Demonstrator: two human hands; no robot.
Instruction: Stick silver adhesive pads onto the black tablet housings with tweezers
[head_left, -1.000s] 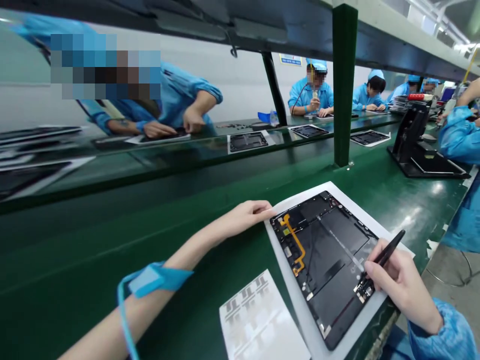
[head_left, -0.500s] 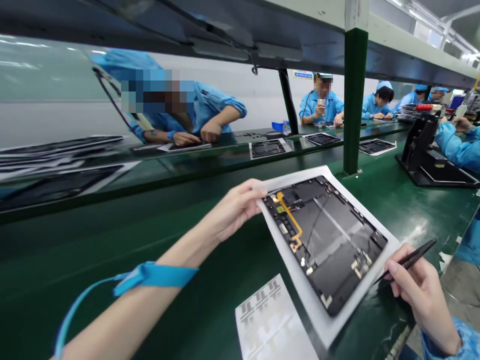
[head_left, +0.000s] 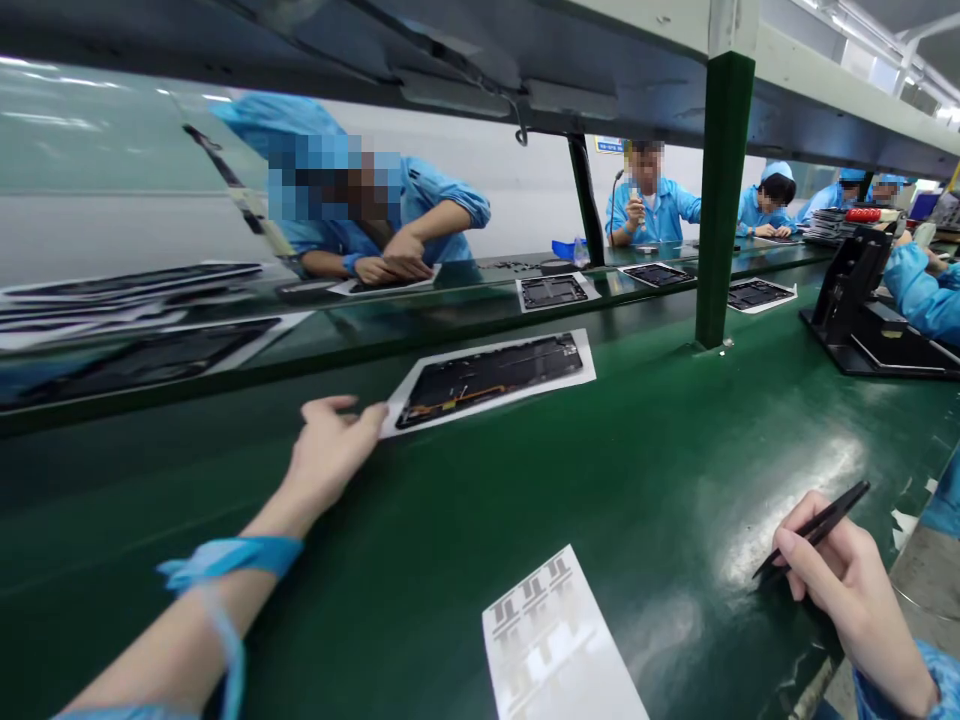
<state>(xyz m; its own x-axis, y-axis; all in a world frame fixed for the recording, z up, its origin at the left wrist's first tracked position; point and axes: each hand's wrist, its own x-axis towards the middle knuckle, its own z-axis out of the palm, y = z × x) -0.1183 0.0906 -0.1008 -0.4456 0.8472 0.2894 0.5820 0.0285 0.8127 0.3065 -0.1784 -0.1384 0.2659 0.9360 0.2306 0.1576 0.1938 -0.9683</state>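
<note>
Two bare hands reach over a green workbench (head_left: 420,570), the left hand (head_left: 334,455) with its thumb at the near left corner of a white sheet (head_left: 588,362); whether the fingers pinch it cannot be told. On that sheet, close to the bench's raised back edge, lies a black device panel (head_left: 495,378) with an orange ribbon cable (head_left: 465,400). The right hand (head_left: 840,570) holds black tweezers (head_left: 817,530) by the bench's near right edge. Between the hands, toward the near side, sits a white card (head_left: 559,650) bearing grey T-like shapes. Farther out, a green post (head_left: 724,200) rises from the bench to the overhead shelf (head_left: 465,60), blocking part of the view behind, while a black fixture (head_left: 847,300) stands near the right edge. Beyond the back edge, blue-clad co-workers (head_left: 442,215) sit among more panels (head_left: 555,292). A blue-and-yellow wall sign (head_left: 609,144) carries lettering too small to read.
</note>
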